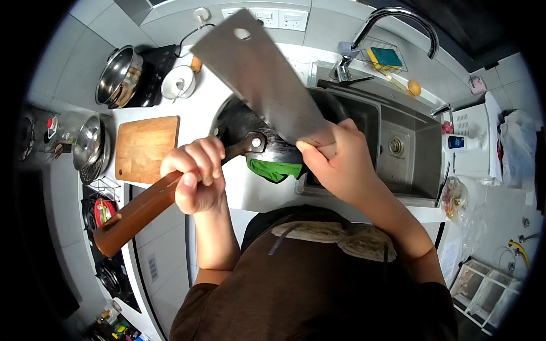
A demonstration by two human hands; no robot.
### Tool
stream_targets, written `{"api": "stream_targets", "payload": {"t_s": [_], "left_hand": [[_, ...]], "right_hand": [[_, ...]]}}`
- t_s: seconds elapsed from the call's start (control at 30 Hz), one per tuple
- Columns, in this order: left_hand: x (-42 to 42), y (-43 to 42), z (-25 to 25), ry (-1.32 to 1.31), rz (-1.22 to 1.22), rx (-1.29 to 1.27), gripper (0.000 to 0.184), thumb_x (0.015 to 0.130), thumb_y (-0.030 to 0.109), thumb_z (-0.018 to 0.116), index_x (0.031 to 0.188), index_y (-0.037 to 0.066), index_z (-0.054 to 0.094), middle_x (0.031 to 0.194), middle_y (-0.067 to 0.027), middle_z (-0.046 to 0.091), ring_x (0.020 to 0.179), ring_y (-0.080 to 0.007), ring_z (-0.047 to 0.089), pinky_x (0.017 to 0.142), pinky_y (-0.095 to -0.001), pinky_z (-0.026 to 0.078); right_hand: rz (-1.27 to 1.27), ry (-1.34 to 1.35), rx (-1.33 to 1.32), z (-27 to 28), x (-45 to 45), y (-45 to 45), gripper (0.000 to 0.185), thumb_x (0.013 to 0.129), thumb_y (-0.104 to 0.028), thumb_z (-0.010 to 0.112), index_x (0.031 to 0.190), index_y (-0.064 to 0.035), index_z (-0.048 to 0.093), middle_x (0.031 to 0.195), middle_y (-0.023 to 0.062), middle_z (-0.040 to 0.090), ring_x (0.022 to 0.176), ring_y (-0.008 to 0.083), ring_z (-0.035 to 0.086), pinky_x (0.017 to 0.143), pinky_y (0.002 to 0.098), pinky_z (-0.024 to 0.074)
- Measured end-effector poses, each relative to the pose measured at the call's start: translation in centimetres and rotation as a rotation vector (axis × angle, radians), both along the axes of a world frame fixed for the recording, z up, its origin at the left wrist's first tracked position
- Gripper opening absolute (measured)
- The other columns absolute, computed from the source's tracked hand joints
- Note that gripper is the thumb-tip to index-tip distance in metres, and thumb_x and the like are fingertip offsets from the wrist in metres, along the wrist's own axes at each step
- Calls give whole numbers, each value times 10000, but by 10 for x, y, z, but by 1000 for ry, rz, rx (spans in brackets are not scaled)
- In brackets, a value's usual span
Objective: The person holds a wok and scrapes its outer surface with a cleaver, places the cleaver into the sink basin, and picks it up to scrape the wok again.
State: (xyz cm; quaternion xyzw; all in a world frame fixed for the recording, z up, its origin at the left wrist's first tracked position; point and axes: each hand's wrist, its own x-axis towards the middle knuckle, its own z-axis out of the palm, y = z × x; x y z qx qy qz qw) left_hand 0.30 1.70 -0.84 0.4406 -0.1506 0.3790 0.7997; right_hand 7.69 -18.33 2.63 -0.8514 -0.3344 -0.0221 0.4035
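Observation:
My left hand (196,173) is wrapped round the brown wooden handle (139,213) of a dark wok (232,120). My right hand (341,156) grips a cleaver (264,79) near the bottom of its wide blade, which slants up and to the left with a hole near its top corner. The blade hangs in front of the wok and hides much of it; the cleaver's own handle is mostly covered by my fingers. A green cloth (273,169) with a dark edge shows just below the wok, but how it is held there I cannot tell.
A double sink (398,170) with a curved faucet (392,11) lies to the right. A sponge (385,58) sits in a wire rack behind it. On the left are a wooden cutting board (147,149), a white bowl (178,83) and a steel pot (118,77).

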Motion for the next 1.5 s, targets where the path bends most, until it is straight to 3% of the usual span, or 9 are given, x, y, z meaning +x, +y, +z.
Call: {"api": "stream_targets", "payload": {"t_s": [0.17,0.27,1.03,1.1,1.2,1.3,1.37,1.4,1.5], "left_hand": [[-2,2,1,36,-16,56,223,753,200,505,615,140,340,493,15,375,474,-112,357,593,-304,335],[1,2,-1,-12,-6,8,216,747,156,531,616,112,366,494,-9,416,447,-140,399,561,-326,374],[4,-8,7,-12,-28,70,227,749,159,534,609,108,363,494,-11,418,447,-141,407,557,-321,369],[3,-5,5,2,-4,23,229,747,162,532,605,110,359,492,-11,415,443,-141,401,557,-320,368],[1,2,1,3,10,19,235,748,174,529,602,125,352,468,2,393,432,-132,384,543,-317,360],[-1,6,-2,13,34,32,248,755,194,527,601,135,342,467,8,387,434,-125,377,539,-313,345],[-3,9,-4,26,35,26,247,755,199,523,604,138,338,476,12,388,440,-124,374,555,-314,342],[-4,10,-4,32,32,30,247,755,199,523,604,138,338,476,12,388,440,-124,374,555,-314,342],[-5,13,-6,31,30,17,247,756,197,519,607,141,330,482,15,387,447,-122,371,568,-317,340]], "right_hand": [[-25,-10,-26,0,-1,-6,135,736,-154,624,692,-46,556,486,73,490,462,269,449,665,331,364],[-1,-36,23,-1,2,-1,127,734,-150,631,698,-52,560,502,75,507,469,274,450,660,335,363],[2,-42,51,-6,1,-14,115,721,-156,640,736,-54,589,582,92,570,491,284,501,627,344,380],[-138,99,53,-2,-3,-32,96,724,-157,643,792,-94,620,683,61,616,583,270,507,655,341,394],[-208,135,51,-10,2,-57,110,731,-153,637,797,-67,616,637,77,600,586,270,481,678,361,404],[-236,119,4,-7,5,-67,124,754,-139,633,794,-24,606,584,87,578,576,222,508,654,345,424],[-322,265,192,-4,3,-65,128,776,-115,626,777,8,591,540,74,561,588,153,541,607,295,433],[-303,291,204,-1,4,-65,117,784,-102,626,780,11,596,594,76,589,612,109,560,575,249,425],[-272,256,269,-5,5,-58,123,791,-108,622,806,13,606,659,81,611,614,105,550,585,251,426]]}}
